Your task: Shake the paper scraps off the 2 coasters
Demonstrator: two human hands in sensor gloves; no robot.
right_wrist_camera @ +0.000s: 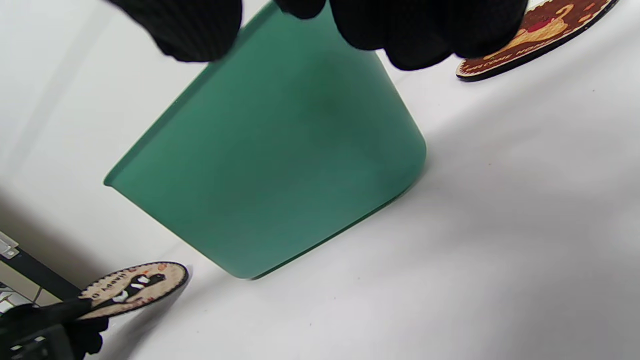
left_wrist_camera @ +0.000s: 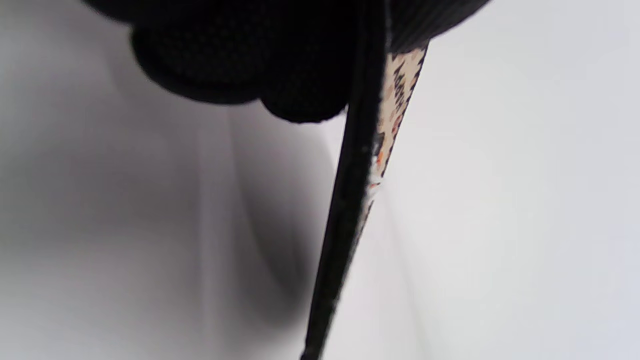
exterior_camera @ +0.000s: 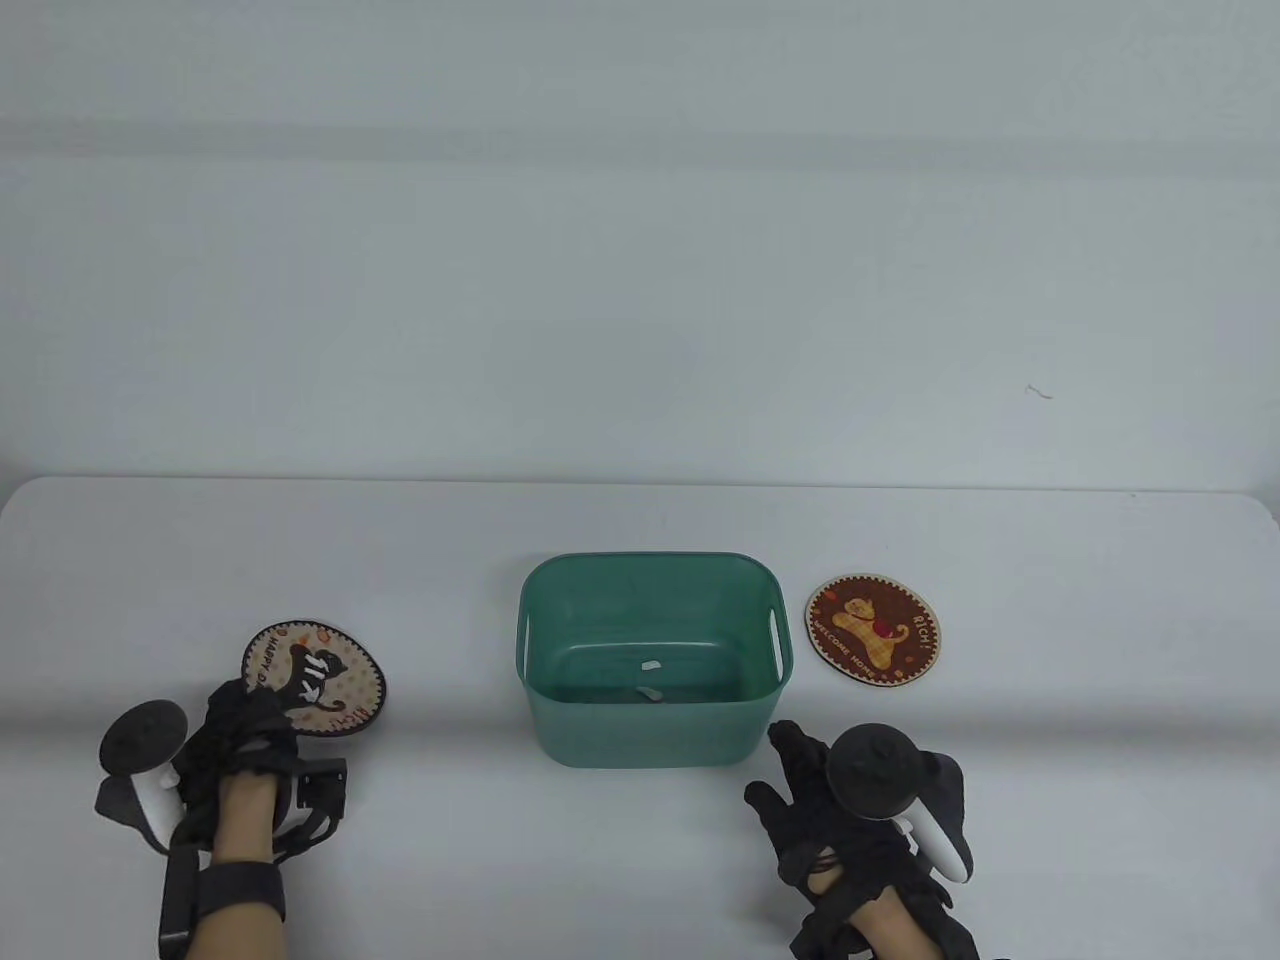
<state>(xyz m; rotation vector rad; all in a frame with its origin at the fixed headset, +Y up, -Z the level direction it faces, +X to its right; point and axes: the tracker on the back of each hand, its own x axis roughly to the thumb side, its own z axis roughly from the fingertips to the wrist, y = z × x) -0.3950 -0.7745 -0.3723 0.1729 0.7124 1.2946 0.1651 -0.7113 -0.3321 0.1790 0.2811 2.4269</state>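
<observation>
Coasters lie on either side of a green plastic bin (exterior_camera: 650, 660) on the white table (exterior_camera: 640, 520). To the bin's right, just beside its handle slot, the brown round coaster (exterior_camera: 873, 628) with a tan cat and the words "WELCOME HOME" rests flat on the table, free of any hand. To the bin's left, the cream coaster (exterior_camera: 315, 678) with a black cat is pinched at its near edge by the left hand (exterior_camera: 245, 745); the left wrist view shows it edge-on, gloved fingertips (left_wrist_camera: 300, 95) on its dark underside and the patterned face (left_wrist_camera: 397, 95) turned the other way. In the right wrist view this coaster sits slightly tilted, its far edge low near the table. The right hand (exterior_camera: 835, 810) rests near the bin's front right corner, fingers spread and relaxed, holding nothing and not touching the bin. Inside the bin, two small white paper scraps (exterior_camera: 650, 678) lie on the floor.
</observation>
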